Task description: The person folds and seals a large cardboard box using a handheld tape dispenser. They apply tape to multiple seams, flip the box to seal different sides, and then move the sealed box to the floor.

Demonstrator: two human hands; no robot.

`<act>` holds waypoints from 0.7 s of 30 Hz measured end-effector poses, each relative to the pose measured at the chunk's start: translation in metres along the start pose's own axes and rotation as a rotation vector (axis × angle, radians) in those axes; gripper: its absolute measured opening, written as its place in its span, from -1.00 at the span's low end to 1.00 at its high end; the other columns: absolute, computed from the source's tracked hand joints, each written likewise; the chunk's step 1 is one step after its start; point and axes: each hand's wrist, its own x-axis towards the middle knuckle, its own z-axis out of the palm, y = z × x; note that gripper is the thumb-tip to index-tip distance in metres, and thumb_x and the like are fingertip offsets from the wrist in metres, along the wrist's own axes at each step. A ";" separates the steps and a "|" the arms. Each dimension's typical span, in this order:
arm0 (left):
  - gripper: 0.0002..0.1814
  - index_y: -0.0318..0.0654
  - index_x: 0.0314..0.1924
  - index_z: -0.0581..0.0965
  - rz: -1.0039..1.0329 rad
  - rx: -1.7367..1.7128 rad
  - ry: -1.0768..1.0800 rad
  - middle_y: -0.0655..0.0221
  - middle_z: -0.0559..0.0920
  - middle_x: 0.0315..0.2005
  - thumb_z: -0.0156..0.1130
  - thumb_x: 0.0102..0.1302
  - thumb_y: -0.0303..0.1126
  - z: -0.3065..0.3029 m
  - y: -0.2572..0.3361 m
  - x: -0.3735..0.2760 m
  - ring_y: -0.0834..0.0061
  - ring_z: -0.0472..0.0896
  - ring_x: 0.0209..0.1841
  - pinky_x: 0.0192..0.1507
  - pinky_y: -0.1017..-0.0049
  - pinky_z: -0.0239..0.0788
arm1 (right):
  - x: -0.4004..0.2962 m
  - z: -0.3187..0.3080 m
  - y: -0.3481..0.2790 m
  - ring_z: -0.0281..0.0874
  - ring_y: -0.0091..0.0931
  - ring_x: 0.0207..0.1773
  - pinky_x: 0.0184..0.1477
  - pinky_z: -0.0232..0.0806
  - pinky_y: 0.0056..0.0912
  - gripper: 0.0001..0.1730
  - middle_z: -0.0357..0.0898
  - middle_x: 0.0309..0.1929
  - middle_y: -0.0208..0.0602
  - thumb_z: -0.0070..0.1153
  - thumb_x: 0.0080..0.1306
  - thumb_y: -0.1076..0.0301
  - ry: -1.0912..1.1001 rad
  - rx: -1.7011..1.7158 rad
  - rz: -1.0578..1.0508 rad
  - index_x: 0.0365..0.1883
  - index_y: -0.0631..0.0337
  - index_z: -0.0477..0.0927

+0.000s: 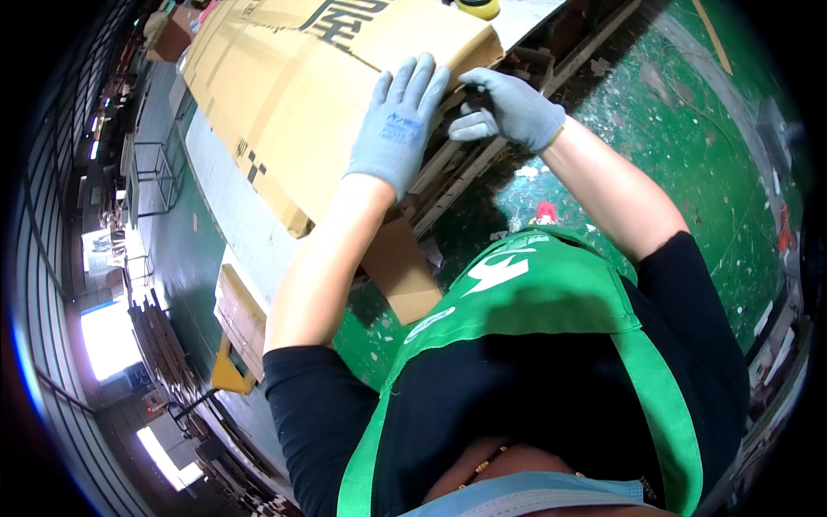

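A large flat cardboard carton [303,110] with dark printed characters and strips of clear tape lies on a pale-topped workbench [223,174]. My left hand [400,123], in a grey work glove, rests flat on the carton near its edge closest to me, fingers slightly spread. Just off that edge is my right hand [507,110], gloved alike, with its fingers bent and a fingertip at the carton's side. Dark shadow fills the hollow of the right hand, so I cannot make out whether anything is in it.
Beneath the bench edge runs a wooden frame [462,174], with an open cardboard piece [404,271] below it. A yellow round object [479,8] sits beyond the carton. Left stand a yellow pallet-truck part [231,371] and a metal frame rack [155,178]. Debris dots the green floor [672,174].
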 end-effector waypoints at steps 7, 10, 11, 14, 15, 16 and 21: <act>-0.29 -0.25 0.47 0.14 0.036 0.008 -0.147 0.10 0.18 0.46 -0.01 0.30 -0.50 -0.007 0.005 0.010 0.16 0.09 0.53 0.53 0.17 -0.14 | 0.017 -0.045 -0.049 0.71 -0.25 -0.35 -0.34 0.61 -0.39 -0.44 0.61 -0.10 0.22 -0.10 0.39 0.06 0.144 -0.433 -0.005 0.17 0.33 0.38; -0.28 -0.29 0.47 0.15 0.023 0.020 -0.172 0.09 0.19 0.45 -0.01 0.27 -0.51 -0.010 0.006 0.010 0.15 0.10 0.52 0.53 0.17 -0.13 | 0.017 -0.049 -0.063 0.72 -0.27 -0.38 -0.39 0.59 -0.40 -0.46 0.68 -0.26 0.18 -0.19 0.45 0.11 0.018 -0.488 0.041 0.11 0.48 0.37; -0.28 -0.29 0.46 0.15 0.015 0.018 -0.186 0.09 0.19 0.45 -0.01 0.27 -0.50 -0.012 0.006 0.010 0.14 0.11 0.52 0.53 0.16 -0.13 | 0.011 -0.045 -0.067 0.72 -0.26 -0.37 -0.40 0.59 -0.39 -0.46 0.68 -0.25 0.19 -0.20 0.47 0.13 -0.016 -0.516 0.037 0.08 0.54 0.37; -0.31 -0.31 0.45 0.16 0.009 -0.011 -0.217 0.06 0.20 0.44 -0.03 0.29 -0.49 -0.014 0.005 0.015 0.10 0.12 0.51 0.52 0.15 -0.13 | 0.012 -0.047 -0.080 0.71 -0.25 -0.35 -0.35 0.60 -0.35 -0.49 0.68 -0.22 0.19 -0.24 0.45 0.21 -0.060 -0.491 0.071 -0.09 0.63 0.49; -0.30 -0.33 0.44 0.17 -0.003 -0.041 -0.209 0.03 0.21 0.44 0.02 0.26 -0.51 -0.013 0.004 0.018 0.08 0.14 0.50 0.51 0.13 -0.10 | 0.017 -0.049 -0.084 0.70 -0.29 -0.35 -0.36 0.57 -0.40 -0.49 0.68 -0.22 0.15 -0.26 0.44 0.23 -0.076 -0.506 0.102 -0.14 0.63 0.54; -0.28 -0.34 0.43 0.17 -0.016 -0.071 -0.200 0.00 0.21 0.43 0.07 0.24 -0.52 -0.012 0.002 0.021 0.06 0.16 0.49 0.50 0.12 -0.07 | 0.019 -0.049 -0.088 0.69 -0.29 -0.35 -0.34 0.57 -0.39 -0.51 0.68 -0.22 0.14 -0.25 0.38 0.28 -0.120 -0.509 0.144 -0.17 0.63 0.56; -0.28 -0.37 0.39 0.20 -0.123 -0.140 -0.167 -0.06 0.25 0.39 0.15 0.22 -0.54 -0.008 0.006 0.030 0.00 0.20 0.46 0.48 0.09 0.00 | 0.032 -0.063 -0.136 0.61 -0.52 -0.52 -0.45 0.49 -0.51 -0.65 0.69 -0.43 -0.13 -0.06 0.34 0.30 -0.234 -0.654 0.228 -0.30 0.46 0.65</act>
